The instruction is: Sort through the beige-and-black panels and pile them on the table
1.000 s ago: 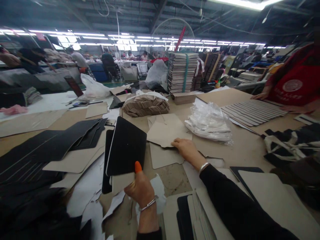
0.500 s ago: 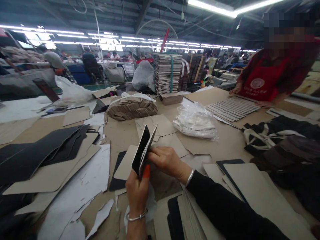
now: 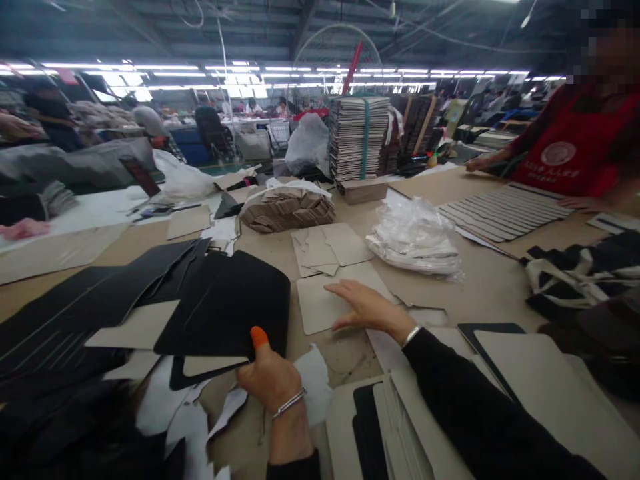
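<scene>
My left hand [image 3: 273, 379], with an orange cover on the thumb, grips a black panel [image 3: 235, 300] by its near right corner. The thumb lies on top and the fingers are hidden underneath. That panel has rounded corners and is tilted over the other black sheets [image 3: 115, 287] on the left. My right hand [image 3: 367, 310] is open, its fingers stretched to the left and holding nothing. It hovers over or rests on a beige panel [image 3: 315, 300]; which of the two, I cannot tell. Behind that panel are more beige pieces [image 3: 327, 245].
Near me lie beige and black panels [image 3: 350, 427], with more beige panels [image 3: 540, 367] to the right. A clear plastic bag [image 3: 415, 233], a bundle of brown pieces [image 3: 290, 208] and a tall strapped stack [image 3: 350, 140] stand farther back. A person in a red apron [image 3: 565, 153] stands beside striped panels [image 3: 505, 210].
My left hand has swung left and down, laying the black panel flatter over the left side. My right hand has let go of the pieces, opened and moved right. The view has turned left.
</scene>
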Action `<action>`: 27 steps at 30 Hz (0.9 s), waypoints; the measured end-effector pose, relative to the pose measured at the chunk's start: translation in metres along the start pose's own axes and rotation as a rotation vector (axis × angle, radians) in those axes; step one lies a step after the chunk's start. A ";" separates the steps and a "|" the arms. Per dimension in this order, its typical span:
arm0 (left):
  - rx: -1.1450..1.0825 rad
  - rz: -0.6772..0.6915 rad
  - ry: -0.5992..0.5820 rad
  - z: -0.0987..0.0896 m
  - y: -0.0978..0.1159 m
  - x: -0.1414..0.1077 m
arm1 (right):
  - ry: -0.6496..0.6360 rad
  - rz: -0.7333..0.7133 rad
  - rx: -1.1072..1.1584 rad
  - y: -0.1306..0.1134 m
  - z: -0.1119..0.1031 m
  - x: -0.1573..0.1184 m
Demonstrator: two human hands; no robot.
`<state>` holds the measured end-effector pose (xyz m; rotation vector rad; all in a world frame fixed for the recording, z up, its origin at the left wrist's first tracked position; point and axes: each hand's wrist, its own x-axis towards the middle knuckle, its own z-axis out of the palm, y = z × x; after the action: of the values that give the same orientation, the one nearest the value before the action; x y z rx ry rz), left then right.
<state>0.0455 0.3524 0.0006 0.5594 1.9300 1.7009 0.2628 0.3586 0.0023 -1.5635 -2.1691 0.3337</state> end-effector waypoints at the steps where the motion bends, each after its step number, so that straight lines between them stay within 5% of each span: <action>1: -0.018 -0.014 0.014 -0.001 0.001 0.000 | -0.071 0.001 -0.044 0.003 0.005 0.000; 8: -0.094 0.024 -0.031 -0.003 0.006 -0.004 | -0.242 0.075 -0.265 -0.003 0.004 0.006; 12: -0.100 0.050 0.006 -0.002 0.004 -0.003 | -0.169 -0.007 -0.250 -0.011 0.004 0.004; 18: -0.088 0.216 -0.025 -0.002 -0.010 0.006 | -0.084 -0.163 -0.276 -0.015 0.031 0.013; 27: -0.031 0.012 -0.020 -0.003 -0.009 0.005 | -0.030 -0.243 -0.361 -0.037 0.020 0.012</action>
<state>0.0398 0.3517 -0.0084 0.5758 1.8871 1.7234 0.2188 0.3583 0.0034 -1.4494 -2.5141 -0.1198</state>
